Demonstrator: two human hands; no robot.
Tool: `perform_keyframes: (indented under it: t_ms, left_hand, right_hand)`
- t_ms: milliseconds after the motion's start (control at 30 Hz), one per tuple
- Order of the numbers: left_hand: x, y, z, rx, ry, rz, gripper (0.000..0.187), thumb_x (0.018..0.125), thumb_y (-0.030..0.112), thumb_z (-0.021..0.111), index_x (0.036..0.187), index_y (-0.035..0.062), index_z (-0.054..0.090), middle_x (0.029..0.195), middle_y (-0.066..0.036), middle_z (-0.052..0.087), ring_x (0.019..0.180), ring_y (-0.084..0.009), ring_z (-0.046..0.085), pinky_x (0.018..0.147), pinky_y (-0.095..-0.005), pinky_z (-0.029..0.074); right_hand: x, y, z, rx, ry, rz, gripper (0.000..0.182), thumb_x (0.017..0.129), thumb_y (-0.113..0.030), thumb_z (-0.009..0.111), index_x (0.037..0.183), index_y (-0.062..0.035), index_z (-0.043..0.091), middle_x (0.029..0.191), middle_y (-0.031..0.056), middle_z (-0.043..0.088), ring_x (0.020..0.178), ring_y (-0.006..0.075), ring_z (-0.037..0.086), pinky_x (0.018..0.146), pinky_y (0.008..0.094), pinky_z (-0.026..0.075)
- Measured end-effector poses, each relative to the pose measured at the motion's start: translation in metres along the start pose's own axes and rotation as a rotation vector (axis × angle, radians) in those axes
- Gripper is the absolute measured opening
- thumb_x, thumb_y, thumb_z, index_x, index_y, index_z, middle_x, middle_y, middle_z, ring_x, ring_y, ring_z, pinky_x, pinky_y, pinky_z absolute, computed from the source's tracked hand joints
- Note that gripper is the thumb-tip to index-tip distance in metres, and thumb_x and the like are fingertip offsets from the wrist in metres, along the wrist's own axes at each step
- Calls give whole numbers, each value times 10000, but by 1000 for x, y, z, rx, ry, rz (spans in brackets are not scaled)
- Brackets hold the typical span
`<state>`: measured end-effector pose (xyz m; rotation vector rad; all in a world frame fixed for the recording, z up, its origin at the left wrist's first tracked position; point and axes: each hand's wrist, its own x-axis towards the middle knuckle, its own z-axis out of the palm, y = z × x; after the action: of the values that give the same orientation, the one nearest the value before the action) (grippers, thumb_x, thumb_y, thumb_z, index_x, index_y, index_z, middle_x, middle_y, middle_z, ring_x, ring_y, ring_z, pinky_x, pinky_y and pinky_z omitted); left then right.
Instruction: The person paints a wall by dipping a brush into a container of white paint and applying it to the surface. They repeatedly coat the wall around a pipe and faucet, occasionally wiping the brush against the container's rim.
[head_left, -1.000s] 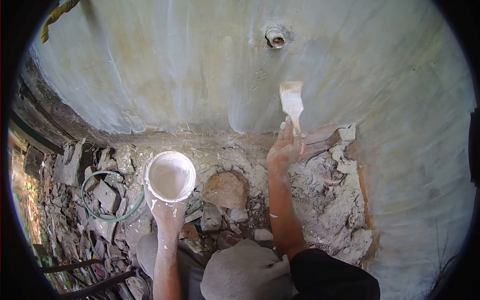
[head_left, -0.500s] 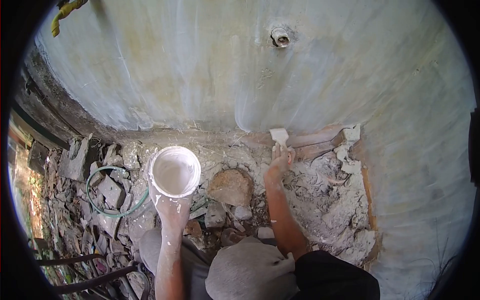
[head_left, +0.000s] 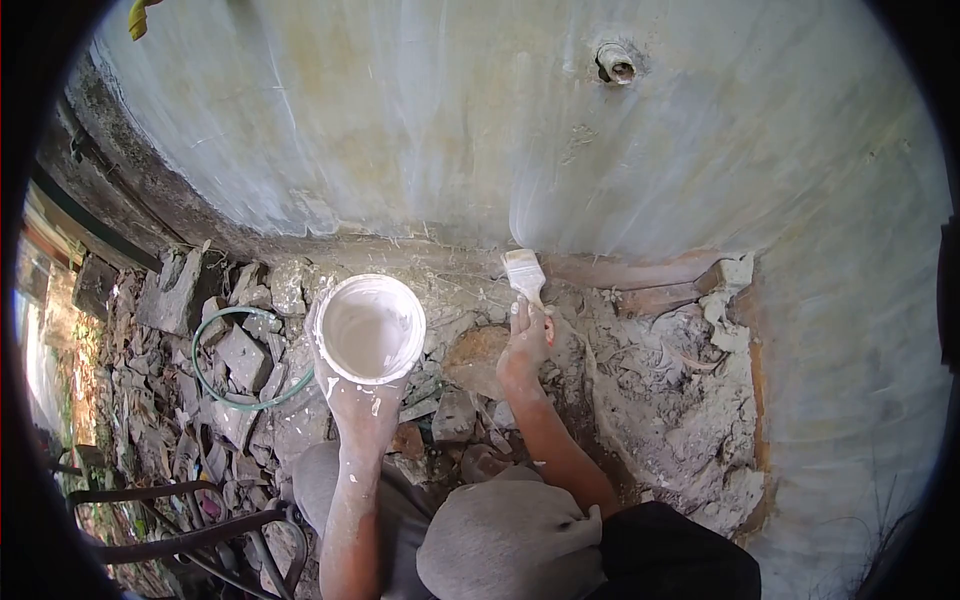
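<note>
My left hand (head_left: 365,408), spattered with white, grips a round white tub (head_left: 342,298) from its near side. Pale paint lies in the tub, whose open top faces me. In my right hand (head_left: 520,352) is a paintbrush (head_left: 524,274), held by its handle with the wide bristles pointing away from me. The bristles overlap the foot of the grey-green wall (head_left: 440,140), where it meets a bare, brownish strip. Pale wet-looking streaks run up the wall above the brush.
A pipe stub (head_left: 618,67) sticks out of the wall. Beneath my hands lie rubble and a large brown stone (head_left: 472,358). A loop of green hose (head_left: 197,372) rests on broken stones at left. Dark metal bars (head_left: 190,536) stand at lower left, and grey debris (head_left: 680,420) at right.
My right hand has moved the brush leftward along the wall's foot, and the brush now tilts the other way. The view has shifted slightly left. My left hand still holds the tub.
</note>
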<state>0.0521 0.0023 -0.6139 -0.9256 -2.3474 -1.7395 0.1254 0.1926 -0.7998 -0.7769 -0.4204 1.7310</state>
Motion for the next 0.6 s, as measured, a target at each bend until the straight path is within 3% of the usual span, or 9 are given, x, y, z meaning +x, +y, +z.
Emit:
perform_keyframes:
  t_ms: [100,333,400,533,600]
  left_hand:
    - [-6,-3,-5,83,-40,-62,592,788,86,827,1286,-37,530,1208,-165,632,1080,-279,626,975,-389,476]
    - [-4,0,-9,85,-8,50,589,777,82,826,1276,-36,536,1198,-174,629,1079,-292,621,974,-394,471]
    - [-6,-6,-9,179,8,130,611,763,88,831,1280,-37,529,1193,-179,623,1074,-306,614,984,-406,459]
    - [-5,-9,-9,157,8,80,580,767,77,826,1260,-40,544,1203,-181,619,1078,-310,612,989,-410,455]
    - [-5,-11,-10,223,18,152,516,791,77,811,1233,-42,573,1197,-172,626,1085,-303,612,992,-413,450]
  right_hand:
    - [5,25,-7,-14,46,-48,268,992,-105,598,1219,-54,465,1313,128,555,1296,280,560,1105,399,465]
    - [24,39,-4,30,130,-28,295,968,-84,639,1191,-147,458,1204,72,564,1143,222,605,1040,335,477]
    - [30,32,20,27,73,-80,290,970,-86,634,1190,-136,452,1195,69,562,1136,215,600,1049,334,468]
    - [9,-7,97,6,45,-87,261,975,-66,604,1178,-120,448,1194,88,561,1149,222,594,1080,350,454]
    - [-27,-40,135,87,-132,-103,225,982,-26,552,1168,-81,437,1225,122,560,1217,256,585,1140,389,429]
